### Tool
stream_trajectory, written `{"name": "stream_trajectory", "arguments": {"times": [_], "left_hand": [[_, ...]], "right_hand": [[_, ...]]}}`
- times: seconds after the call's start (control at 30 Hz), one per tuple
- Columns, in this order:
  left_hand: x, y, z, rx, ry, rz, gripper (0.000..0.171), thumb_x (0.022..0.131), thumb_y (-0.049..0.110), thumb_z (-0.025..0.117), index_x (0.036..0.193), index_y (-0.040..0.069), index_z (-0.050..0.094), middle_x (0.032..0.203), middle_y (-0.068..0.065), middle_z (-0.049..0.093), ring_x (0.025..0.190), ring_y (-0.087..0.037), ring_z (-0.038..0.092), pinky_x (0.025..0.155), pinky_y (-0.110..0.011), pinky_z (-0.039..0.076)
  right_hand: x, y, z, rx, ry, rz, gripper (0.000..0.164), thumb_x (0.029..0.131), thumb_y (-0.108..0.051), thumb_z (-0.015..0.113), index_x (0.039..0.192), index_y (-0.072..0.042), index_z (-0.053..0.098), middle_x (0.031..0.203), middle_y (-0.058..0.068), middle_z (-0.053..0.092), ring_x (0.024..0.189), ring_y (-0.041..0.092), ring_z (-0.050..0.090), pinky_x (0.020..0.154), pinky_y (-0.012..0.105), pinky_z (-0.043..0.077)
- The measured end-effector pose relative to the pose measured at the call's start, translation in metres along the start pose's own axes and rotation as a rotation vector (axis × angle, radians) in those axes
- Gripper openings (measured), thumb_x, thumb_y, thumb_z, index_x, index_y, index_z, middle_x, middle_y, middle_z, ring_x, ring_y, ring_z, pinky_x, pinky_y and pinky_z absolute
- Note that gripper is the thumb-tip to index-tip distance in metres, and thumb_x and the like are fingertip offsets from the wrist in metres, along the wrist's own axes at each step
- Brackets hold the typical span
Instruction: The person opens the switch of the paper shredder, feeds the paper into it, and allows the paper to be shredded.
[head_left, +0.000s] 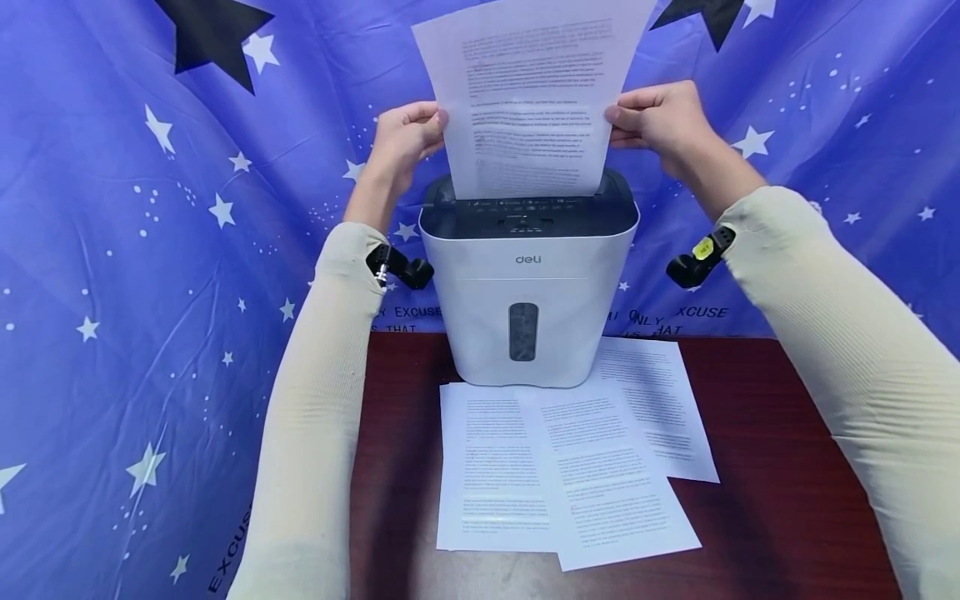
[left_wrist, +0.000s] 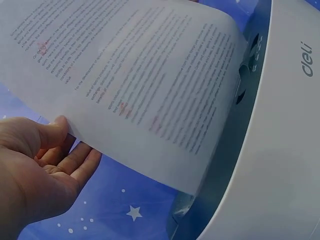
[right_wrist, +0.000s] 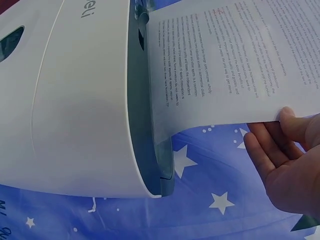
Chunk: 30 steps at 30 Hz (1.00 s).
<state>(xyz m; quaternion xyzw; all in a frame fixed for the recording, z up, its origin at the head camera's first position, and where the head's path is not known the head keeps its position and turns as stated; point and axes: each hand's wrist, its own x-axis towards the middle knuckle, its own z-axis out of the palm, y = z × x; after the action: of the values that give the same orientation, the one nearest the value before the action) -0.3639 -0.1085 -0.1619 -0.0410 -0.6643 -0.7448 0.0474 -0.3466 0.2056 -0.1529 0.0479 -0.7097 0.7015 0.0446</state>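
Note:
A printed sheet of paper (head_left: 532,100) stands upright over the white paper shredder (head_left: 525,308), its lower edge at the slot in the dark top. My left hand (head_left: 408,137) pinches the sheet's left edge between thumb and fingers. On the opposite edge my right hand (head_left: 663,125) pinches it the same way. Red marks show among the printed lines of the sheet (left_wrist: 125,65) in the left wrist view. In the right wrist view the sheet (right_wrist: 225,70) curves down to the shredder's slot; the thumb lies on top of the edge with fingers beneath.
Several printed pages (head_left: 495,475) lie overlapping before the shredder on the dark red table (head_left: 772,517). One more page (head_left: 660,408) reaches out from its right side. A blue curtain (head_left: 150,292) with stars hangs behind and to the left.

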Motion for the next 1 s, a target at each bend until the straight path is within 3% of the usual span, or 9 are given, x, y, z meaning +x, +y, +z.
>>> {"name": "stream_trajectory", "arguments": {"times": [0.23,0.43,0.6,1.0], "left_hand": [[0.002,-0.006,0.0,0.0,-0.004,-0.006,0.029,0.099,0.007,0.065,0.126,-0.001,0.069,0.118,-0.011,0.072,0.111,-0.02,0.069,0.103,-0.027,0.054],[0.003,-0.007,0.003,0.011,0.011,-0.011,0.029,0.099,0.006,0.065,0.127,-0.001,0.069,0.124,-0.013,0.072,0.112,-0.022,0.07,0.101,-0.027,0.055],[0.006,-0.004,0.009,0.027,0.041,-0.057,0.027,0.099,0.007,0.064,0.126,0.001,0.07,0.122,-0.012,0.073,0.11,-0.02,0.071,0.099,-0.026,0.056],[0.011,-0.007,0.015,0.128,0.075,-0.16,0.026,0.1,0.01,0.063,0.123,0.006,0.074,0.123,-0.007,0.073,0.105,-0.015,0.068,0.102,-0.025,0.054]], "right_hand": [[0.003,0.002,-0.001,-0.01,0.043,-0.015,0.013,0.09,-0.001,0.073,0.085,-0.009,0.083,0.07,-0.005,0.076,0.066,0.01,0.072,0.063,0.016,0.06],[0.006,0.001,0.002,0.009,0.042,0.014,0.027,0.092,0.003,0.069,0.072,-0.011,0.079,0.063,-0.003,0.074,0.056,0.01,0.071,0.057,0.017,0.059],[0.009,0.001,0.003,-0.027,0.069,0.062,0.031,0.094,0.001,0.068,0.068,-0.013,0.075,0.06,-0.004,0.072,0.055,0.009,0.07,0.056,0.017,0.058],[0.016,0.006,-0.003,-0.159,0.091,0.133,0.019,0.096,-0.007,0.069,0.081,-0.015,0.078,0.065,-0.01,0.072,0.065,0.007,0.07,0.059,0.016,0.057]]}}
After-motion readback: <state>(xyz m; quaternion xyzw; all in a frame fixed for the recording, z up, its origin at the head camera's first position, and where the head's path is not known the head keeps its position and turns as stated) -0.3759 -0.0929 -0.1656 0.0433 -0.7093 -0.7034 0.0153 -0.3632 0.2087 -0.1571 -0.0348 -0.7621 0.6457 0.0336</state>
